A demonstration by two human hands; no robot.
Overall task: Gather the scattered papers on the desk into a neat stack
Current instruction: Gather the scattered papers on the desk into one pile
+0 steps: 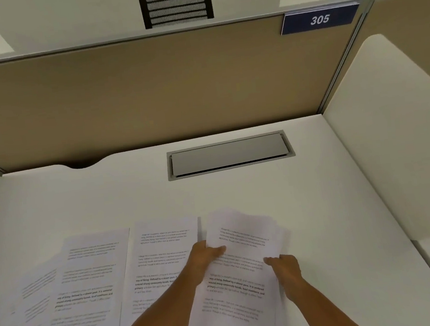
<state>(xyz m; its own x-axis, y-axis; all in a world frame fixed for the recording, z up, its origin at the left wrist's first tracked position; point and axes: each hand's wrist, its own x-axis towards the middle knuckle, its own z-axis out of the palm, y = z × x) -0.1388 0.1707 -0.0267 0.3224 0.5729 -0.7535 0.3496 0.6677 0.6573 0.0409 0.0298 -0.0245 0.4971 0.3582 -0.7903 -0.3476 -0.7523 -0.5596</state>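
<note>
Printed white papers lie spread along the near edge of a white desk [238, 192]. My left hand [205, 256] and my right hand [286, 269] both grip a loose bundle of sheets [241, 245] at the right, thumbs on top, the bundle tilted and its edges uneven. Left of it a single sheet [164, 242] lies flat. Further left another sheet [88, 282] overlaps several more papers [33, 309] that fan out toward the left edge. My forearms hide the lower parts of the middle sheet and the bundle.
A grey cable-port lid [230, 154] is set into the desk behind the papers. A tan partition [148, 90] with a blue "305" sign [319, 20] closes the back; white side panels [391, 131] stand right and left. Black chairs [176, 3] show beyond.
</note>
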